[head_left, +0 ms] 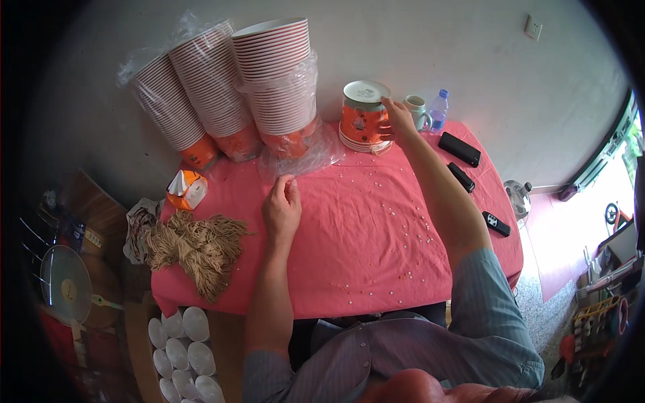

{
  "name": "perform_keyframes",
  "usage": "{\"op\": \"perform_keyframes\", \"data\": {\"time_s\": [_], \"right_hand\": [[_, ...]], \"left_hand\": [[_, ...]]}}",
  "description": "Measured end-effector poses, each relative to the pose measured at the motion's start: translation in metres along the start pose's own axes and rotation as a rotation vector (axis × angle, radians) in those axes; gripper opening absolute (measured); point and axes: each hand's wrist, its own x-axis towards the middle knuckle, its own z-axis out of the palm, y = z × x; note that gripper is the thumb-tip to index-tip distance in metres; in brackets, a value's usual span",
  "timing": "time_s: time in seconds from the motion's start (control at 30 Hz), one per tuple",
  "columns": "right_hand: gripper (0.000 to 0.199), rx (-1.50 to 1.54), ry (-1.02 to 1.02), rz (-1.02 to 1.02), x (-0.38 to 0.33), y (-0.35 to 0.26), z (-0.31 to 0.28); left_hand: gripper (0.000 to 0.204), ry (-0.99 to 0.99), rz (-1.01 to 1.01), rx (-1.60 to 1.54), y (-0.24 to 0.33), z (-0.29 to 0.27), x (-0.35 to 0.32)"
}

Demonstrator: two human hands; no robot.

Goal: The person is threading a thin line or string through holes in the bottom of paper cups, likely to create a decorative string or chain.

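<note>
While the left hand just rests on the pink cloth of the desk, its fingers loosely curled with thumb and fingertips pinched together and nothing visible between them, the right hand is stretched out to the far side. Its fingers are spread open against the side of an orange paper cup with a white lid, not wrapped around it. That cup stands upright, long axis vertical, lid up, on a short stack of white lids near the wall, back middle of the desk.

Left of it, three tall stacks of orange-and-white paper cups lean against the wall, mouths tilted up, partly in clear plastic wrap. A small orange and white carton sits at the left edge, top torn open, just behind a bundle of tan string.

Right of the cup: a pale mug and a clear bottle with a blue cap, then three black remote-like things down the right side. Little white beads are scattered over the cloth. Nothing sits between the right hand and the cup. White lids sit in a box on the floor, lower left, next to a fan.
</note>
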Motion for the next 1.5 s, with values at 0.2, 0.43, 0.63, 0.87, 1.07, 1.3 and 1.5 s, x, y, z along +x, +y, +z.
{"op": "perform_keyframes", "data": {"time_s": [0.2, 0.43, 0.63, 0.87, 1.07, 1.3, 1.5], "right_hand": [[0.084, -0.714, 0.347, -0.299, 0.031, -0.018, -0.029], [0.071, -1.109, 0.194, -0.655, 0.014, -0.073, 0.038], [0.056, -1.563, -0.115, -0.498, -0.005, -0.065, 0.059], [0.044, -1.419, -0.099, -0.544, 0.052, -0.09, 0.031], [0.025, -1.162, 0.054, -1.316, -0.065, -0.224, 0.129], [0.026, -1.625, -0.072, -1.389, -0.079, -0.274, 0.178], [0.021, -1.663, -0.339, -1.314, -0.079, -0.3, 0.187]], "left_hand": [[0.021, 0.009, 0.011, -0.021, 0.006, 0.007, 0.004], [0.022, -0.053, -0.068, -0.01, 0.004, -0.005, -0.001], [0.022, 0.009, -0.011, 0.01, 0.0, -0.012, 0.002], [0.022, -0.053, -0.053, -0.029, 0.007, 0.009, 0.006], [0.014, -0.006, -0.004, 0.022, 0.001, -0.012, -0.001], [0.014, 0.014, 0.024, 0.001, -0.001, -0.006, 0.001], [0.011, 0.05, 0.088, -0.018, 0.002, -0.003, -0.001]]}}
